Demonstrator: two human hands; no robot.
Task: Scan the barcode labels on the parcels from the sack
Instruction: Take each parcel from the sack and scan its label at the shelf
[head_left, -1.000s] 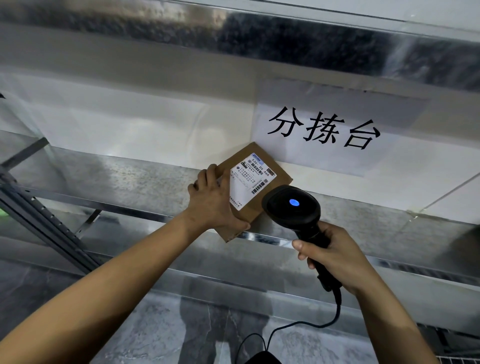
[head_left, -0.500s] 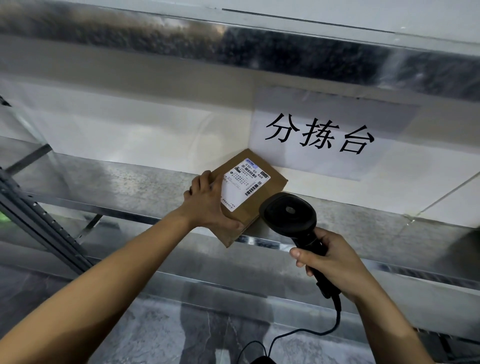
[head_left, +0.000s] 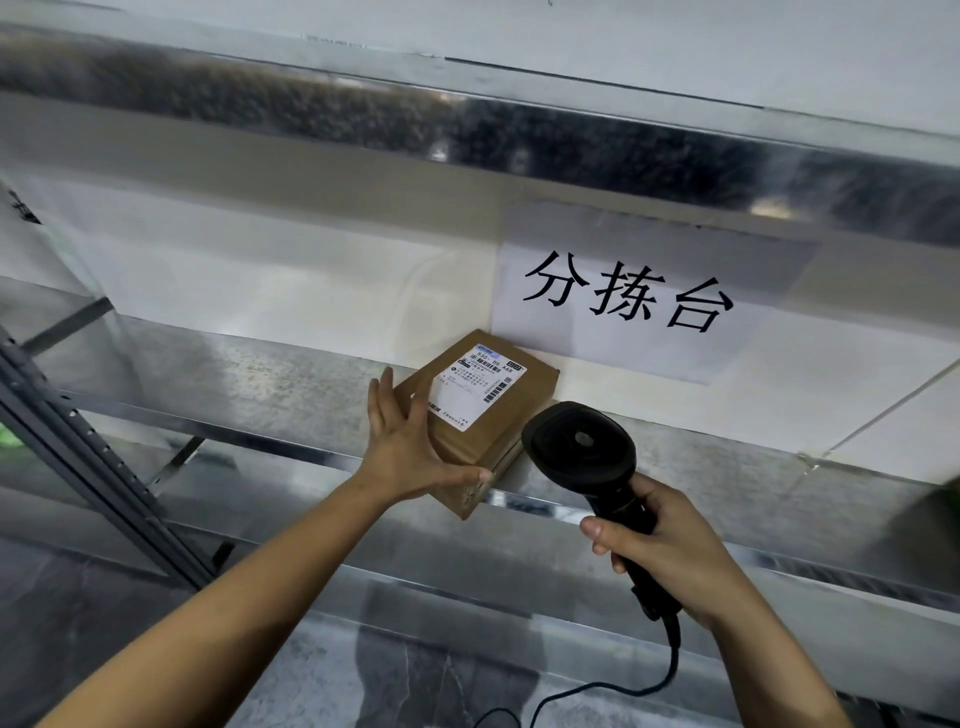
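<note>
- Head view is showing the left hand (head_left: 410, 441) at the frame's centre, now spreading its fingers straight and fanned against the near-left side of the parcel (head_left: 483, 415), thumb stretching along the box's lower edge; half a second ago those fingers were curling over the parcel's edge in a grip.
- The right hand (head_left: 670, 551), lower right of centre, is wrapping its fingers and thumb around the handle of the black scanner (head_left: 582, 447), whose head is sitting just right of the parcel, nearly touching its corner. The blue light seen on the head a second ago is no longer showing.
- The scanner's cable (head_left: 618, 691) is trailing down toward the bottom edge.
- The brown parcel is lying flatter than before on the metal shelf (head_left: 260, 395), its near corner overhanging the front lip, with the white barcode label (head_left: 478, 387) facing up.
- A white paper sign (head_left: 639, 296) with three black characters is hanging on the wall behind, upper right of the parcel.
- A grey perforated upright (head_left: 88, 457) is slanting across the left edge of the frame.
</note>
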